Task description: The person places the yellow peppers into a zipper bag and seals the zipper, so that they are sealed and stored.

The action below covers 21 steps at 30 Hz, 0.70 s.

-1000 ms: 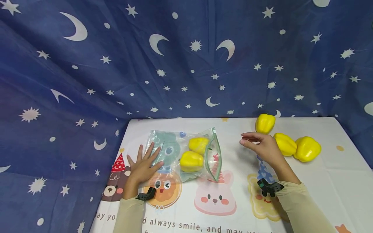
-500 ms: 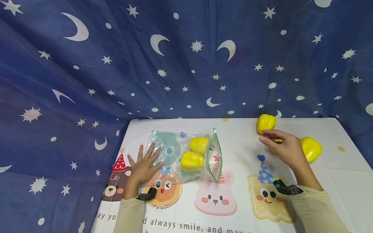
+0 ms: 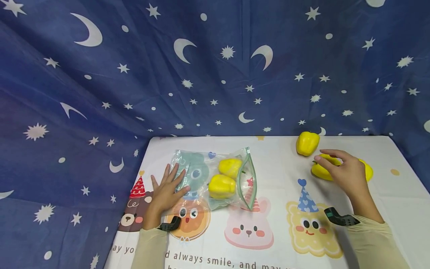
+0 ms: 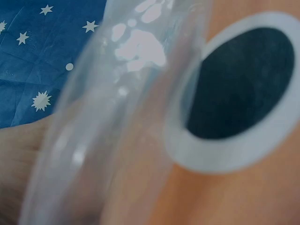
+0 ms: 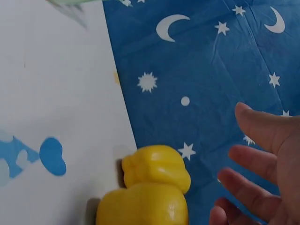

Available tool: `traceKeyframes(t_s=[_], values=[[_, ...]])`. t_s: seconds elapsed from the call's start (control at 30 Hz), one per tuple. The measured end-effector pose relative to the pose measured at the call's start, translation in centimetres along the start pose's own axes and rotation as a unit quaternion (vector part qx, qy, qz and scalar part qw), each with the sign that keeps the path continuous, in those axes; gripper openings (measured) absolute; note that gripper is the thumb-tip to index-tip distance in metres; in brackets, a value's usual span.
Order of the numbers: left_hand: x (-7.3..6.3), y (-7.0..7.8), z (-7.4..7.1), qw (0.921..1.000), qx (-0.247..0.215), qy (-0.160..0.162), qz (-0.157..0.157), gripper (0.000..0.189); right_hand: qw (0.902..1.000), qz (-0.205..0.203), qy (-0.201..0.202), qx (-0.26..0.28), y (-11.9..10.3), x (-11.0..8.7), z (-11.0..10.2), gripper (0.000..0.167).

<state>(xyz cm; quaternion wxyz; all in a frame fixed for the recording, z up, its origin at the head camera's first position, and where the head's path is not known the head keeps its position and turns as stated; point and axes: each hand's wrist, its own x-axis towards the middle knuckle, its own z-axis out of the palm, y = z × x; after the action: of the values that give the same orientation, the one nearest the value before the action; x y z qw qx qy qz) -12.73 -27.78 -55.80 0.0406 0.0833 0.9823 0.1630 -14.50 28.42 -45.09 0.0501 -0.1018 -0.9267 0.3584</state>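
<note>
My left hand (image 3: 166, 194) rests with spread, straight fingers on the closed end of a clear zip bag (image 3: 238, 186) with a green zipper edge. Inside the bag lie two yellow bell peppers, one nearer (image 3: 221, 186) and one behind (image 3: 230, 167). On the right, my right hand (image 3: 350, 175) hovers over a yellow bell pepper (image 3: 320, 172), partly covering it. In the right wrist view, the fingers (image 5: 251, 192) are bent and apart with nothing between them. Another bell pepper (image 3: 308, 144) stands farther back; a third (image 3: 368, 171) is mostly hidden behind the hand.
A white tablecloth (image 3: 268, 164) with printed cartoon figures covers the table. Behind and to the left hangs a dark blue curtain (image 3: 215, 74) with moons and stars. The bag's zipper mouth faces right, toward the loose peppers.
My right hand has moved right, from beside the loose peppers to over the middle one. The left hand and the bag stay in place.
</note>
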Motion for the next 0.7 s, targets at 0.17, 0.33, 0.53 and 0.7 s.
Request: traceKeyframes(t_s=[0.17, 0.33, 0.53, 0.7], values=[[0.1, 0.0, 0.0, 1.0000, -0.003, 0.004, 0.005, 0.078, 0.9991, 0.001, 0.012, -0.041, 1.2, 0.5, -0.4, 0.070], [0.1, 0.0, 0.0, 1.0000, -0.001, -0.003, 0.005, 0.078, 0.9962, 0.000, 0.013, -0.086, 2.1, 0.8, -0.8, 0.074], [0.1, 0.1, -0.1, 1.0000, -0.002, -0.008, 0.003, 0.078, 0.9942, 0.027, -0.027, -0.101, 2.9, 1.3, -0.9, 0.083], [0.1, 0.0, 0.0, 1.0000, -0.001, -0.009, 0.000, 0.079, 0.9920, 0.041, -0.053, -0.107, 3.5, 1.7, -0.7, 0.087]])
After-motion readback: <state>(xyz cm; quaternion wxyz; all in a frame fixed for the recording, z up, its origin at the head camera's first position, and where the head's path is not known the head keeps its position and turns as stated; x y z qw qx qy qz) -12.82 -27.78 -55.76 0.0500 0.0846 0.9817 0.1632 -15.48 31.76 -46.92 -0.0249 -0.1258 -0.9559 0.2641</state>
